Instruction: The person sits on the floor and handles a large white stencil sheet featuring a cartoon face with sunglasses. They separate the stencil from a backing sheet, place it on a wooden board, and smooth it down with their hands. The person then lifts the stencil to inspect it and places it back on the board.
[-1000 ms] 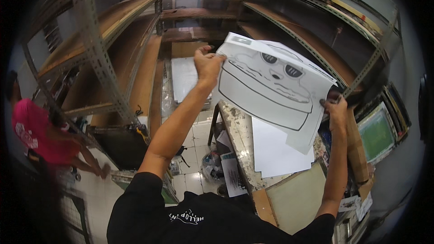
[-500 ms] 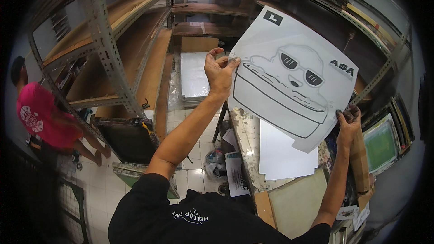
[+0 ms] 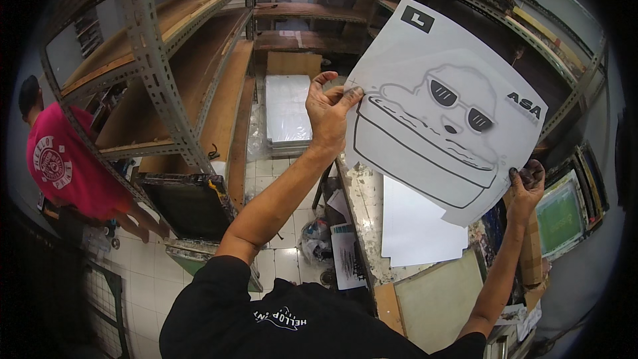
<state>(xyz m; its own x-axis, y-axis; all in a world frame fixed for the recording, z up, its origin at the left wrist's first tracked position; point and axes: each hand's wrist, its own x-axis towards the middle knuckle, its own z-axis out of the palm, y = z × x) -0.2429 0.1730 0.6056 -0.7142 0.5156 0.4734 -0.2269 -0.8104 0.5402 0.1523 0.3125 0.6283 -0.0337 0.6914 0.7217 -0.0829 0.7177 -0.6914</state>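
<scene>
Between my hands a white, slightly see-through printed sheet [image 3: 405, 60] is held up, tilted, above a worktable. Black line art covers it: a cartoon figure in sunglasses over a tub shape, with a dark square mark and lettering near the edges. My left hand [image 3: 329, 110] pinches its left edge between thumb and fingers. At the lower right corner my right hand [image 3: 527, 189] grips it, fingertips darkly stained. Below the held sheet, a plain white sheet [image 3: 422, 233] lies on the paint-spattered worktable [image 3: 362, 193].
Metal shelving with wooden boards [image 3: 199, 20] stands at left and back. Stacked white sheets [image 3: 288, 110] sit beyond my left hand. Framed screens [image 3: 561, 216] lean at right; a dark frame [image 3: 186, 206] stands at left. A person in a pink shirt [image 3: 73, 159] is far left.
Both my hands have shifted a little to the right, carrying the printed sheet with them. The person in pink has moved slightly to the right.
</scene>
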